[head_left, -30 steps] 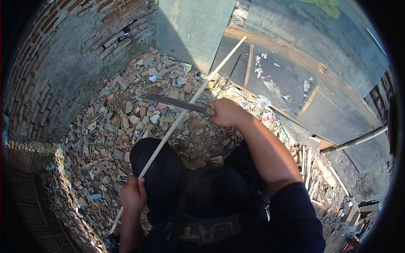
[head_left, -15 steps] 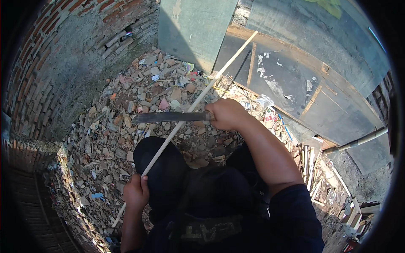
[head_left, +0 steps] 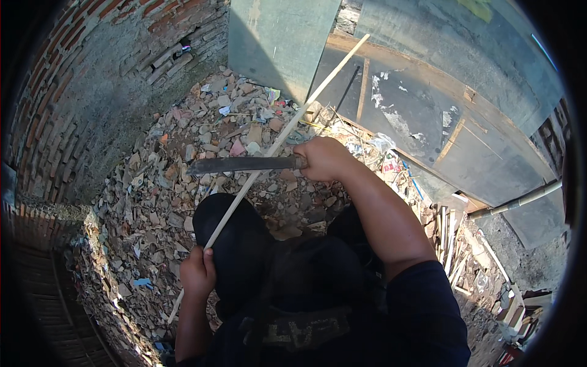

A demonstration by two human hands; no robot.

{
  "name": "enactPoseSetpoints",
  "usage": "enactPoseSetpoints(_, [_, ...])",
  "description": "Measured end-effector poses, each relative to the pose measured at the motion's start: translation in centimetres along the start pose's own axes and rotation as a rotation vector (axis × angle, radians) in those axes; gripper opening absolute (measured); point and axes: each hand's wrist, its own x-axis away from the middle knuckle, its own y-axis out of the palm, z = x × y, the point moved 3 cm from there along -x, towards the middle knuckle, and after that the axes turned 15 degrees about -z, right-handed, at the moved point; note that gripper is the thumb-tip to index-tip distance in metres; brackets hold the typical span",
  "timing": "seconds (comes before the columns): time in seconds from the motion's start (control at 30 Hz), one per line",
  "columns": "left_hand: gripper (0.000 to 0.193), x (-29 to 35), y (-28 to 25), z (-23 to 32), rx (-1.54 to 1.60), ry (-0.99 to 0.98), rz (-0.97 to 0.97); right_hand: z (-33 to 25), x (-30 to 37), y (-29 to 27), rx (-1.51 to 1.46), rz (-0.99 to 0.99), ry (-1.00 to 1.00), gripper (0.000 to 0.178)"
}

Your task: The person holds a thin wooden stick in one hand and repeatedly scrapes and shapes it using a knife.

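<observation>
Our pale wooden stick slanted over our left knee above rubble, our left hand wrapped round its lower part; our right hand gripped a machete, blade across the stick. We seemed to be shaving; the next stroke, we judged, called for steady holding. Our fingers hid most of the handle; blade contact was unclear.

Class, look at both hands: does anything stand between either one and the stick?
Nothing visible separates the left hand from the stick: it grips it toward the lower end. Between the right hand and the stick is only the knife that hand holds, its blade crossing over the stick.
</observation>
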Motion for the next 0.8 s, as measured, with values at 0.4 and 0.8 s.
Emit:
enactPoseSetpoints(0.4, [0.027, -0.1, -0.5, 0.9, -0.062, -0.038, 0.017, -1.4, -0.2, -0.4, 0.052, -0.028, 0.001, 0.032])
enactPoseSetpoints(0.8, [0.026, 0.2, -0.5, 0.6, -0.1, -0.017, 0.025, 0.0, -0.3, -0.2, 0.003, -0.001, -0.024, 0.033])
